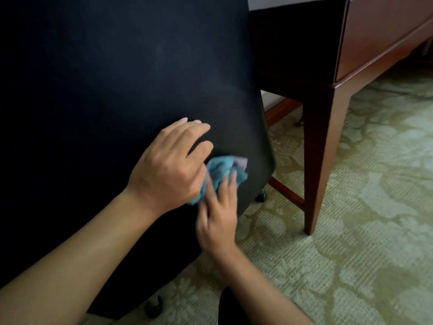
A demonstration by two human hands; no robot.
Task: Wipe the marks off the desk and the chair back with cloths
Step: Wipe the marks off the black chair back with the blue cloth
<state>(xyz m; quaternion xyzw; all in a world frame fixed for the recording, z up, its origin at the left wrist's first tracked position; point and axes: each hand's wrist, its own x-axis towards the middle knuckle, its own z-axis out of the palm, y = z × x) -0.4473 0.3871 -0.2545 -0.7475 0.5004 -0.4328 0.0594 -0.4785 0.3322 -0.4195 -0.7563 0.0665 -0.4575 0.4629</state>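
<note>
Chair back (117, 78): a broad black panel filling the left and centre of the view, its top and left edges cut off by the frame.
Table (379, 43): dark red-brown wood, at upper right beside the chair; one tapered leg (325, 146) stands on the carpet, and the top surface is out of view.
Carpet (363, 231): pale green with a leafy pattern, spread under everything.
Left hand (168, 165): laid on the lower right part of the chair back, fingers stretched nearly flat, thumb side touching the cloth.
Right hand (216, 219): blurred (in motion), fingers extended and pressing on the cloth against the panel.
Cloth (222, 171): blue, crumpled, between both hands near the chair back's right edge; partly hidden by the hands.
Castors (153, 306): small dark wheels, dim and hard to make out.
</note>
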